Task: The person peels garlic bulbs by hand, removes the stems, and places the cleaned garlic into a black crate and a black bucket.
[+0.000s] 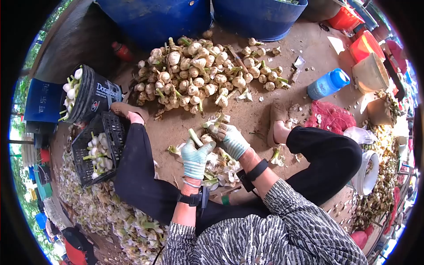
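Observation:
Between my gloved hands is a garlic bulb (206,138), with a cut pale-green stem (194,137) pointing up to the left. My left hand (196,157) is closed around the bulb from below. The fingers of my right hand (230,139) are closed at the bulb's upper right, by loose pale husk (223,118); they partly hide what they pinch. Peeled husks (225,170) lie on the ground beneath my hands. Ahead is a large heap of unpeeled garlic bulbs (190,73).
Cleaned garlic fills a black bucket (99,95) and lies in a black crate (84,163) at left. Blue tubs (154,20) stand behind the heap. At right are a blue bottle (324,86), red netting (331,117) and a white bucket (366,174). Husks (119,216) cover the lower left ground.

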The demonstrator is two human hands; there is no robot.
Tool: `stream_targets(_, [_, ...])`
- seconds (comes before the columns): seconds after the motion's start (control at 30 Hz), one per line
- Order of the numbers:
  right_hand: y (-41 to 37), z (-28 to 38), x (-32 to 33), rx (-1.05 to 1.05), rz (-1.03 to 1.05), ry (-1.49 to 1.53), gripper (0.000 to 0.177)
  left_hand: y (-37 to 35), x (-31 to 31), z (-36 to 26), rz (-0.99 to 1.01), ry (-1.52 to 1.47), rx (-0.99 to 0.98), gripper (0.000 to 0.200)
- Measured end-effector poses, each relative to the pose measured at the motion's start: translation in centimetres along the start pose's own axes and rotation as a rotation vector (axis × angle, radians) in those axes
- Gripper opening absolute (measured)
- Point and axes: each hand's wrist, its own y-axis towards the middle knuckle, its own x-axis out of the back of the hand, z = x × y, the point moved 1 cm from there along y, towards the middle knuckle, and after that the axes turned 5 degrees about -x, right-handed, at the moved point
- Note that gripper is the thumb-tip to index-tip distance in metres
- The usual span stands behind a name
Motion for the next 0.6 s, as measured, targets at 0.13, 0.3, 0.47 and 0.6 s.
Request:
stream_targets(0.13, [-1.7,1.4,-0.2,-0.043,0.152,-0.003,0.028,-1.4,0.6,-0.8,-0.051,-0.064,-0.025,0.028])
stream_targets(0.3, [-2.3,-0.1,0.8,0.738,0.205,-1.028,0.024,-2.4,2.1,-1.9,-0.021,0.004,-0.047,0.024])
stream_targets(0.47, [-3.1,0.7,-0.7,0.992,0.032,-1.234,0.04,-3.4,2.1,-1.8,-0.001,0.073,-0.053,0.023])
stream_targets(0.6, [-3.3,0.5,-0.9,0.937,-0.009,-1.278,0.043,-3.9,1.5,-1.5,-0.045,0.076,-0.123,0.024])
